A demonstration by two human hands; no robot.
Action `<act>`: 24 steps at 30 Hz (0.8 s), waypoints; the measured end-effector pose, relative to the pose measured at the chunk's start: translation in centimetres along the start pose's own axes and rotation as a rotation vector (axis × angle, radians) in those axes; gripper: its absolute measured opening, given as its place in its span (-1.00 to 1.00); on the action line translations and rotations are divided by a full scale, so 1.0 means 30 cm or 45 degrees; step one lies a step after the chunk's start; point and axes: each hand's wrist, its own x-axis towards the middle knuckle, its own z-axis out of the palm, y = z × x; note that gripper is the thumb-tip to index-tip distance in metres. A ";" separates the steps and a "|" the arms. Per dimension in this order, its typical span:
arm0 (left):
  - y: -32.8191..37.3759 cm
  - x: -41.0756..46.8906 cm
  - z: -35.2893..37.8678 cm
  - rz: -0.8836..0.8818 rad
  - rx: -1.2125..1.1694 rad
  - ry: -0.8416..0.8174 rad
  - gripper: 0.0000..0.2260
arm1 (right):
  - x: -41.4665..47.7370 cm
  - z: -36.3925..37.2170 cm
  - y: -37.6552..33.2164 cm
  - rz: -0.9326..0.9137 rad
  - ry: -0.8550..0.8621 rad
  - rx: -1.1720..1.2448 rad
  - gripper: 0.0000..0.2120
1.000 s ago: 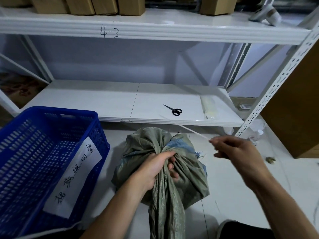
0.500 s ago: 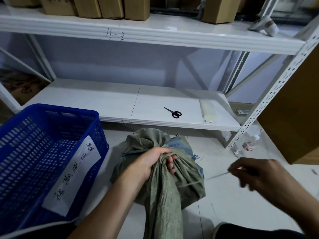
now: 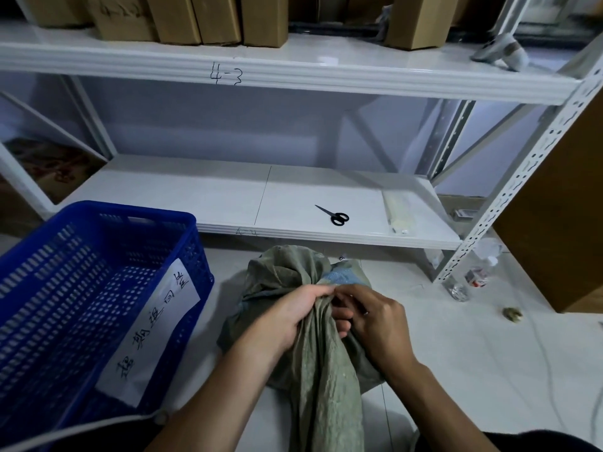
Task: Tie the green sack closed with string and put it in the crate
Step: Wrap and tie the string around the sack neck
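Two hands: both meet at the gathered neck of the green sack, fingers touching.
Left: the left hand is wrapped tight round the neck, cloth bunched in its grip.
Right: the right hand has its fingers curled in and pinches the neck cloth just beside the left. I cannot tell if anything finer sits between them.
Sack: on the floor, loose end trailing toward the person, outside the blue crate and just beside it.
Crate: at the left, with a paper label on its wall.
Shelf: black scissors lie on the lower shelf, behind the sack.
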 end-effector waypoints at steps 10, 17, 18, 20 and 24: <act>-0.033 0.030 0.009 0.161 0.196 0.165 -0.68 | -0.012 -0.001 0.027 0.669 -0.178 0.362 -0.89; -0.068 0.043 -0.002 0.402 0.496 0.390 -0.65 | -0.013 0.030 -0.044 0.685 -0.311 0.278 -0.64; -0.073 0.052 -0.007 0.400 0.521 0.385 -0.65 | -0.008 0.037 -0.043 0.708 -0.288 0.297 -0.66; -0.079 0.058 -0.008 0.399 0.511 0.365 -0.62 | 0.001 0.046 -0.040 0.805 -0.221 0.411 -0.70; -0.088 0.067 -0.013 0.400 0.548 0.423 -0.64 | 0.003 0.048 -0.052 0.941 -0.107 0.513 -0.71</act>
